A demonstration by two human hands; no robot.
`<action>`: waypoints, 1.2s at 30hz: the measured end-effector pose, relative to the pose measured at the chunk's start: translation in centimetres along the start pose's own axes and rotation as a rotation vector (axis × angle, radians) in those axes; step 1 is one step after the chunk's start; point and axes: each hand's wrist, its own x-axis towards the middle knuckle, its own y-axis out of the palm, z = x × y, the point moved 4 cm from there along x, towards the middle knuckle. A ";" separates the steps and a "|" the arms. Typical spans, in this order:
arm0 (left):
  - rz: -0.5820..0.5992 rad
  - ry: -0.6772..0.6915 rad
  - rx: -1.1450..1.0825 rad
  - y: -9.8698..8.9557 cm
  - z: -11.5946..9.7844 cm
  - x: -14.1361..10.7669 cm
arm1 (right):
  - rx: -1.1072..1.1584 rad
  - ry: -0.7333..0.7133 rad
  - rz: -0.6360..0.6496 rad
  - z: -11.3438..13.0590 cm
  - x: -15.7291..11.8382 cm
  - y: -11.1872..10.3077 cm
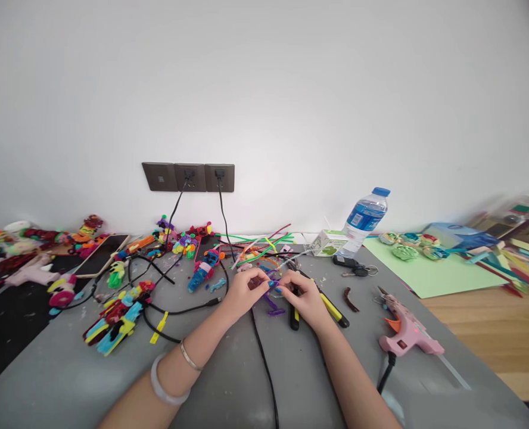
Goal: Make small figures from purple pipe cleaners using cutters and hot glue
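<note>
While the left hand (245, 292) and right hand (308, 298) pinch a bent, fuzzy purple pipe cleaner (273, 310) mid-frame (both nearly closed), smooth grey tabletop (229, 381) spreads beneath.

**Lane at right, clutter at left**

A hand could pass over the grey tabletop (366, 335) between the right forearm (349, 375) and the pink glue gun (407, 338), though the gun's cord (386, 372) narrowed the near end; a black cable (263, 357) split the room between both forearms; yellow-and-black handles (333, 308) flanked the right hand (304, 295); beyond, a water bottle (366, 215) and drink carton (329, 243) stood in the way; leftward, pipe-cleaner figures (117, 319) and looped cables (181, 310) crowded the surface.
</note>
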 end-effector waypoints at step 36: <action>-0.093 -0.018 -0.013 0.6 0.3 -0.5 | -0.083 -0.052 -0.028 0.3 -0.1 -0.2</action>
